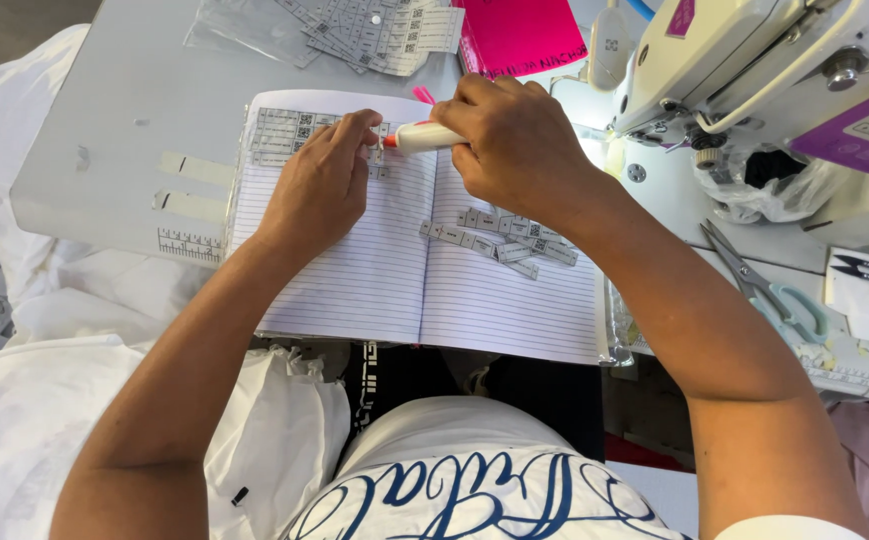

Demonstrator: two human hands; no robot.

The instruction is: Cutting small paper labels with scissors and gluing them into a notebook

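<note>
On the table, head view:
Notebook point(375, 270): it is lying open on the grey table point(125, 110), lined pages facing up at you.
Left hand point(320, 185): your fingertips are pressing together on small labels point(285, 130) at the top of the left page.
Right hand point(515, 140): your fingers are clamping around a white glue stick point(425, 137), its orange tip pointing left and touching the labels just beside your left fingertips.
Loose labels point(500, 238): they are lying in a row on the right page.
Scissors point(770, 290): they are resting to your right, near the sewing machine point(755, 60).
Pink card point(530, 35): it is lying above the notebook.
</note>
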